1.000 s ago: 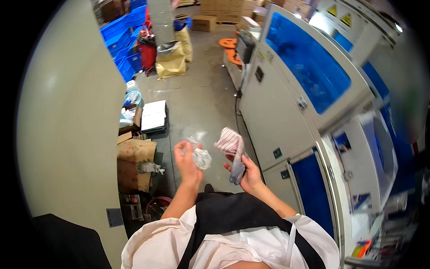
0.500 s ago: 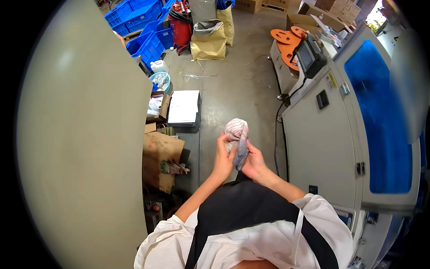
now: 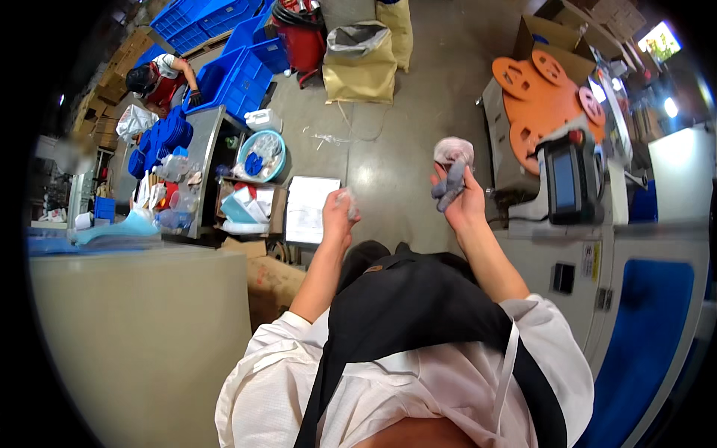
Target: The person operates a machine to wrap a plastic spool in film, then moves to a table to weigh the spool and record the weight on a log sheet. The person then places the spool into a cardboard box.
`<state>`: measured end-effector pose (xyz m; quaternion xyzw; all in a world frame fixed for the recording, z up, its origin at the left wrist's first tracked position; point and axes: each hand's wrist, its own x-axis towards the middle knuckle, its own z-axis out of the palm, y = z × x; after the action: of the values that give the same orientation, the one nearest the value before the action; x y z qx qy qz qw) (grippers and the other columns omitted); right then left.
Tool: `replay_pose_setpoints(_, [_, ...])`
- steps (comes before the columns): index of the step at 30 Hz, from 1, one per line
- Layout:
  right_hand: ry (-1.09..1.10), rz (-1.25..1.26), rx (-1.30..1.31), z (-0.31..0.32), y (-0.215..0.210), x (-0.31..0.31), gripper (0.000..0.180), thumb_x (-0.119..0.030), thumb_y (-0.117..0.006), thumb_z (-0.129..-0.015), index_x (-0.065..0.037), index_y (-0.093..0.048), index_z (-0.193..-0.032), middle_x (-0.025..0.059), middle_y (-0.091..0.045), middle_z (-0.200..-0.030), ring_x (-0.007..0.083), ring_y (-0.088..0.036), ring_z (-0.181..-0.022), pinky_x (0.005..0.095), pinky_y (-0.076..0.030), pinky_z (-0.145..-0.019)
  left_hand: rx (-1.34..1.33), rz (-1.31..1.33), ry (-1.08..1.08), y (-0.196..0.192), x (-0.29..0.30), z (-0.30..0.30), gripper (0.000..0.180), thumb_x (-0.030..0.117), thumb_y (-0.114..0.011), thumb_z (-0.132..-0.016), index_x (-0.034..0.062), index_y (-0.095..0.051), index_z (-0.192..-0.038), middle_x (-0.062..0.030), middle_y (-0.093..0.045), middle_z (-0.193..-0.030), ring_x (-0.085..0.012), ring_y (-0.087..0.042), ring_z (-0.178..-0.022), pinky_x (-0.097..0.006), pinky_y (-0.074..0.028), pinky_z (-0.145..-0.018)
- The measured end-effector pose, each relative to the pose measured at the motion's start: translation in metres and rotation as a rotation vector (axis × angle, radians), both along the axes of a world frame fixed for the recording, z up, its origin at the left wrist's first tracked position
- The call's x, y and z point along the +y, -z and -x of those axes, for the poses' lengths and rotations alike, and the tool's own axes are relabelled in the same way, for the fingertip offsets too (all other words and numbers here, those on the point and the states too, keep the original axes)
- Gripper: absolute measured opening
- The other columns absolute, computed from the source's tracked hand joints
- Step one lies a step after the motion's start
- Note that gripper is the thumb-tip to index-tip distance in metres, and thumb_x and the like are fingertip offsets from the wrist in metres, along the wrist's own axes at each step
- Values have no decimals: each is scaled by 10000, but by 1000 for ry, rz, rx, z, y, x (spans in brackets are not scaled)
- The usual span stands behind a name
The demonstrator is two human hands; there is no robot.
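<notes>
My right hand is closed on a rolled-up work glove, pale pink and white knit at the top with grey coated fingers hanging over my palm. It is held out in front, to the right of my body. My left hand is apart from it on the left, fingers curled round a small crumpled, whitish, see-through wad that looks like plastic film. Much of that wad is hidden in the fingers. Below the left hand lies a white sheet on a dark low surface.
A beige cabinet stands close on my left. On the right are a grey machine with a control screen and orange plates. Ahead stand a yellow sack, blue crates and a light-blue basin. A co-worker bends over far left.
My hands have moved apart: the glove went right and forward in my right hand, my left hand went left with the wad. The view has shifted, bringing the co-worker into sight.
</notes>
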<state>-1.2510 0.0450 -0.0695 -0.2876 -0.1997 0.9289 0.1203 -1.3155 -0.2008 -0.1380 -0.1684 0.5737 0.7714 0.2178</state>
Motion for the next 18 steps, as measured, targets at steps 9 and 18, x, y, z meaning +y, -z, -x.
replay_pose_setpoints(9, [53, 77, -312, 170, 78, 91, 391, -310, -356, -993, -57, -453, -1274, 150, -551, -1197, 293, -555, -1061, 420, -455, -864, -391, -147, -322, 104, 83, 314, 363, 452, -450, -927, 116, -492, -1057, -84, -558, -814, -193, -515, -600, -246, -390, -453])
replay_pose_setpoints(18, [202, 207, -463, 390, 140, 173, 396, -356, -385, -981, -90, -482, -1258, 126, -552, -1179, 305, -574, -988, 424, -463, -876, -269, -434, -229, 207, 220, 732, 359, 137, -525, -857, 73, -429, -1197, -113, -516, -1159, -295, -537, -1006, -531, -479, -847])
